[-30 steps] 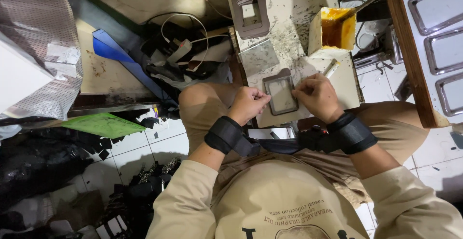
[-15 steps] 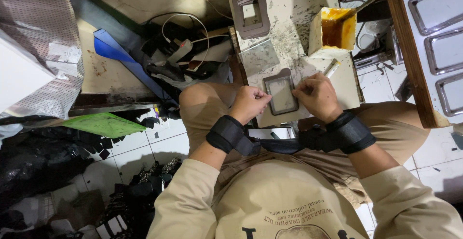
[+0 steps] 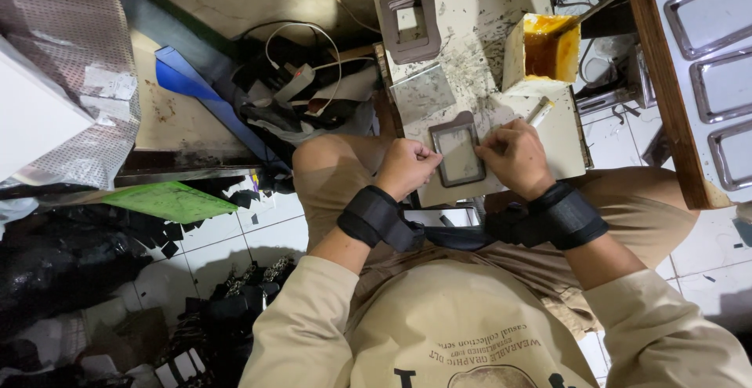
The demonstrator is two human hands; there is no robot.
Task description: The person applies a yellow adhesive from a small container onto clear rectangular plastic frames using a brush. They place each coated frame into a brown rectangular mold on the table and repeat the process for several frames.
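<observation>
Seated over a small scuffed work board [image 3: 470, 59] laid across the knees, both hands at a grey rectangular frame piece [image 3: 460, 153] with a clear window. Left hand [image 3: 407, 167] clenched into a fist, thumb and forefinger pinching the frame's left edge. Right hand [image 3: 513, 157] curled over the frame's right edge, fingers pressed to it; whether also gripping something thin underneath, impossible to tell. Frame flat on the near part of the board, between the two hands. Black wrist straps [image 3: 376, 217] on both forearms. Farther off on the board, a second grey frame [image 3: 413, 20] and a flat grey sheet [image 3: 423, 94]; at far right, an open box of amber glue [image 3: 548, 51]. Left of the board, tangled cables [image 3: 301, 67] and a green sheet [image 3: 168, 200] on the tiled floor.
</observation>
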